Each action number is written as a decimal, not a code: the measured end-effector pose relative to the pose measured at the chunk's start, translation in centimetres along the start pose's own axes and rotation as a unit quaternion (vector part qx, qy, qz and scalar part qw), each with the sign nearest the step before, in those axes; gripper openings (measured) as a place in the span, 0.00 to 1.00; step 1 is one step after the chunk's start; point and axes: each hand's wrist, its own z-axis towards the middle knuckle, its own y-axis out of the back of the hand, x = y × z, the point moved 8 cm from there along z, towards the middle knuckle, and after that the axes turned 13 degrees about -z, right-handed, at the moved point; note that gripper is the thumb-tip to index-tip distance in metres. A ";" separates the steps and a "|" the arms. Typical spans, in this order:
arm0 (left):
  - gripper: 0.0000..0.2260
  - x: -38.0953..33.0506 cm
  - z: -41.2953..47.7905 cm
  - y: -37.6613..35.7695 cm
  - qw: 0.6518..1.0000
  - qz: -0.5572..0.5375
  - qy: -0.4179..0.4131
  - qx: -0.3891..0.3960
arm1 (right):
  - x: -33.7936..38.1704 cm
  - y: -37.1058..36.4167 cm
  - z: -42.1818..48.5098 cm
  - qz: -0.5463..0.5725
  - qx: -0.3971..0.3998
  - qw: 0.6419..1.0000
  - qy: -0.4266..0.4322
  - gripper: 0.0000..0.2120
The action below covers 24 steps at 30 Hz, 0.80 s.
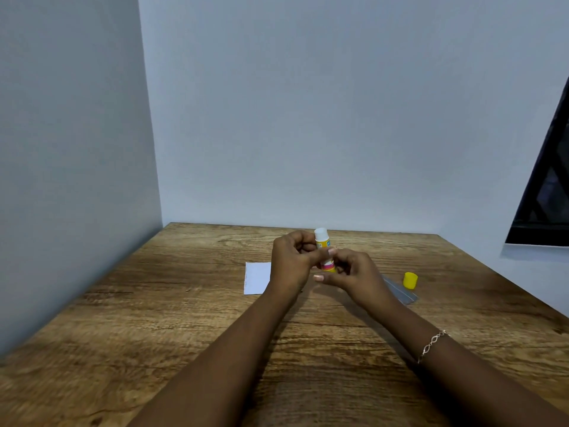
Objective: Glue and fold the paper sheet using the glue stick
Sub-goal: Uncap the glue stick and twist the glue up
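At the left, the paper sheet (257, 278) lies flat on the wooden table (184, 303), partly hidden behind your left hand (291, 263). It looks unfolded, and I cannot tell whether any glue is on it. Your left hand curls its fingers round the upper body of the glue stick (323, 246), which is held upright above the table between both hands, its white tip bare at the top. Your right hand (351, 272) pinches the base, seemingly to twist the glue out.

That twist is the likely slip: wind too far and the soft column stands proud, so it can snap or smear in lumps when you press it on the sheet. With both hands busy, nothing pins the sheet, so your first stroke could drag or crease it unless one hand comes down on it.

Farther right, the yellow cap (410, 280) stands at the far end of a grey flat piece (400, 292). A careless sweep of your forearm could send the cap rolling.
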 end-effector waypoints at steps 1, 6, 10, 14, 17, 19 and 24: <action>0.08 0.0 0.0 0.0 1.000 0.000 0.001 0.003 | 0.0 0.2 0.1 -0.007 -0.006 1.000 0.000 0.09; 0.07 0.0 0.2 -0.2 1.000 -0.011 0.007 0.027 | -0.1 0.5 0.1 0.026 0.019 0.999 -0.009 0.12; 0.08 0.2 0.4 0.2 1.000 -0.011 0.013 0.024 | 0.1 -0.2 -0.2 0.102 0.064 0.993 -0.014 0.09; 0.13 0.2 0.3 0.6 1.000 -0.013 0.011 0.000 | 0.5 -1.0 -0.5 0.084 0.046 0.995 -0.009 0.09; 0.12 0.2 0.3 0.6 1.000 -0.005 0.010 0.000 | 0.3 -1.0 -0.4 0.066 -0.006 0.997 -0.026 0.12; 0.11 0.3 0.2 0.4 1.000 0.006 0.013 0.003 | 0.1 -0.5 -0.4 0.040 -0.029 0.998 -0.034 0.10; 0.05 0.6 0.5 0.4 0.999 0.023 0.018 0.014 | 0.0 -0.1 -0.2 0.054 0.001 0.998 -0.029 0.10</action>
